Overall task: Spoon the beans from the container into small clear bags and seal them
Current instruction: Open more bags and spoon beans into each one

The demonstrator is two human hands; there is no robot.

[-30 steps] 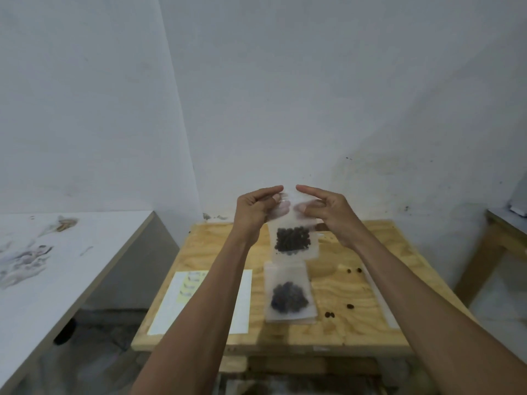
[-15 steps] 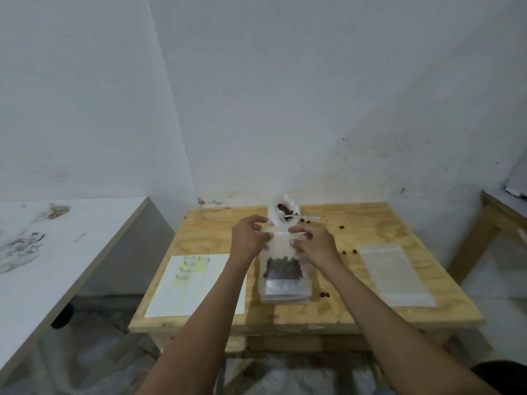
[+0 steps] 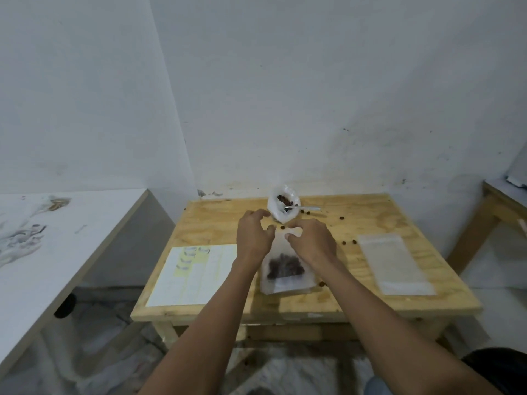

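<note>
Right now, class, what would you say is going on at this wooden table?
A person is bagging beans. Both hands, left and right, hover with fingers spread over a filled small clear bag lying on the wooden table; neither visibly grips it. Behind them stands the white container of beans with a spoon resting in it. Empty bags lie to the right, a paper sheet to the left, and loose beans are scattered about.

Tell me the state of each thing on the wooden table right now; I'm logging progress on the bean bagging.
Filled bag: lying flat on the stack, beans inside, seal not discernible.
Bean container: open, beans inside.
Spoon: resting in the container, handle pointing right.
Empty bags: flat, unfilled.
Loose beans: scattered on the table.
Paper sheet: flat, written on.
Left hand: open, empty.
Right hand: open, fingertips at the bag's top.
</note>
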